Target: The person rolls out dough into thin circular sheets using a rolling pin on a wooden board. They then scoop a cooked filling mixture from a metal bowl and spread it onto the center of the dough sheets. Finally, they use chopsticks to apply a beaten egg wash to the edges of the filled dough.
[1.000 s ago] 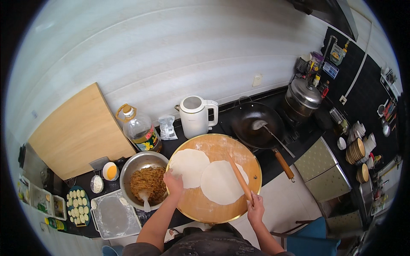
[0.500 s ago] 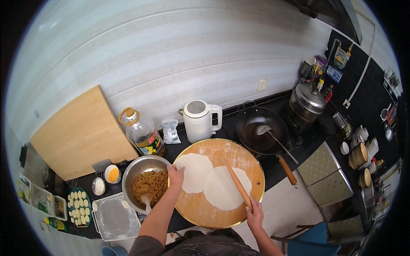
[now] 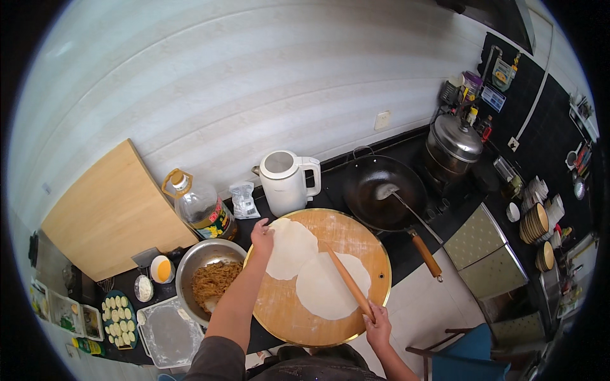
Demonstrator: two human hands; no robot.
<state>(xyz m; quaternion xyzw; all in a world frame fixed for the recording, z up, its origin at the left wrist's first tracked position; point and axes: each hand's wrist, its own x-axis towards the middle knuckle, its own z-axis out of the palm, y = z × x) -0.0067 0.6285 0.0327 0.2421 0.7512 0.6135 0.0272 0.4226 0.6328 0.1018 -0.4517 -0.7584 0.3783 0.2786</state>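
Two thin, pale dough sheets lie partly overlapping on a round wooden board [image 3: 343, 223] dusted with flour. My left hand [image 3: 262, 237] is at the upper left edge of the left dough sheet [image 3: 292, 251], its fingertips pinching that edge. The right dough sheet [image 3: 324, 292] lies nearer to me. Slanting over it is a wooden rolling pin [image 3: 346, 276], its near end gripped in my right hand [image 3: 378, 322]. Left of the board, a steel bowl [image 3: 185, 273] holds brown shredded filling [image 3: 215, 279]; my left forearm hides part of the bowl.
Behind the board stand a white kettle [image 3: 283, 184], a white packet [image 3: 244, 200] and an oil bottle [image 3: 202, 206]. A wok [image 3: 368, 184] with a spatula is at right. A floured tray [image 3: 171, 336] and a plate of dough pieces [image 3: 119, 317] sit left. A blue chair [image 3: 467, 349] stands lower right.
My left hand has moved away from me along the left dough sheet's edge, and that sheet's upper left corner now reaches farther up. My right hand still holds the rolling pin. The view has shifted slightly.
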